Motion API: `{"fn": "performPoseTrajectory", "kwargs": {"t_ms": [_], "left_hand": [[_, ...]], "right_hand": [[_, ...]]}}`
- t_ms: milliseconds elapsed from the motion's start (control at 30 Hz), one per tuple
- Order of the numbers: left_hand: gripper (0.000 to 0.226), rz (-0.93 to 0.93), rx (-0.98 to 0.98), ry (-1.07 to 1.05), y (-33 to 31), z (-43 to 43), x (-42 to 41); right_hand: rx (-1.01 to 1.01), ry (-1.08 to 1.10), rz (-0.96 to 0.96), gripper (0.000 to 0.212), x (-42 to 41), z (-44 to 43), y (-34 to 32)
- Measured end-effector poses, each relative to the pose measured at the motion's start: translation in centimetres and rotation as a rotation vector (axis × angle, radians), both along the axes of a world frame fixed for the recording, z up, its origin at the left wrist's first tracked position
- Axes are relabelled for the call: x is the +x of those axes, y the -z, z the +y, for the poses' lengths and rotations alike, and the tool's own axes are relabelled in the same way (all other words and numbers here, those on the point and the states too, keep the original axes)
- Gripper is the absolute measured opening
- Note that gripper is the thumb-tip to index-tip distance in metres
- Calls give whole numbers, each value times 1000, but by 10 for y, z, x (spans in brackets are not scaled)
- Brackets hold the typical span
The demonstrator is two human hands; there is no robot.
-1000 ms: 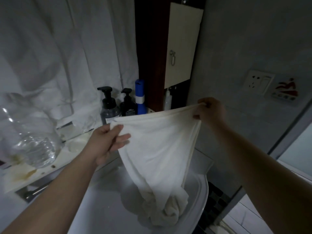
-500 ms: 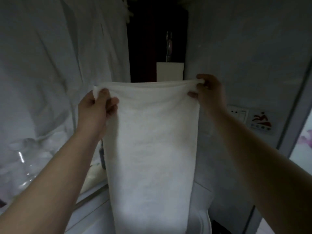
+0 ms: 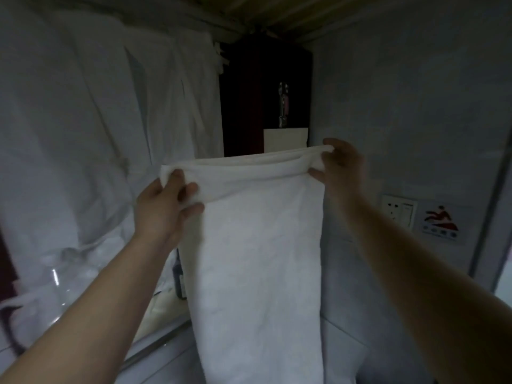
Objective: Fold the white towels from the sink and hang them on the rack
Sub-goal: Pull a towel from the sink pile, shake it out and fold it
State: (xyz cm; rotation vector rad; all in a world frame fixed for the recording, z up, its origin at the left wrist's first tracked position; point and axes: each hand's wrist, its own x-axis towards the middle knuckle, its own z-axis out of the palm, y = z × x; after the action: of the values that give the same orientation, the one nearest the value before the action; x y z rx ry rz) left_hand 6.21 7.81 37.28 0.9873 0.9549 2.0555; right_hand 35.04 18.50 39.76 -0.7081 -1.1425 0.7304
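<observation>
A white towel hangs straight down in front of me, stretched between both hands at its top edge. My left hand pinches the top left corner. My right hand grips the top right corner, a little higher, where the edge is bunched into folds. The towel's lower end runs out of the bottom of the frame. The sink is hidden behind the towel and my arms. I see no rack.
White cloth drapes over the wall on the left. A dark cabinet stands straight ahead. A clear plastic bottle sits on the counter at lower left. A wall socket and a red sign are on the right wall.
Both hands have lifted the towel up out of the sink until it hangs full length. My view has tilted upward, so the sink and soap bottles have dropped out of sight.
</observation>
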Motion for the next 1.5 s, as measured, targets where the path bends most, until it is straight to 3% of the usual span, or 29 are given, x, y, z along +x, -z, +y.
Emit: {"fn": "performPoseTrajectory", "kwargs": {"t_ms": [233,367,500,633,767,933,1067,1500], "left_hand": [[12,73,-122,-56,24,3,-10],[33,440,-229,-362,39,11,-23],[23,625,-282,-420,53,8,-25],[18,545,-300,-352,66,9,-22],[12,296,-247,-266,80,7,-12],[17,9,-204,-196,75,-9,-10],[16,8,-121,-237,54,-31,-19],[14,74,-58,-360,-2,-127,-69]], "right_hand": [[-122,8,-151,38,4,18,14],[-245,-29,-219,35,6,25,28],[-333,-51,-208,34,13,35,48],[-367,-90,-142,34,13,43,68],[-335,-131,-146,48,5,44,79],[-277,-229,-97,34,-16,29,74],[-141,-242,-143,34,-29,4,53],[-171,-369,-30,27,-102,-65,-11]]}}
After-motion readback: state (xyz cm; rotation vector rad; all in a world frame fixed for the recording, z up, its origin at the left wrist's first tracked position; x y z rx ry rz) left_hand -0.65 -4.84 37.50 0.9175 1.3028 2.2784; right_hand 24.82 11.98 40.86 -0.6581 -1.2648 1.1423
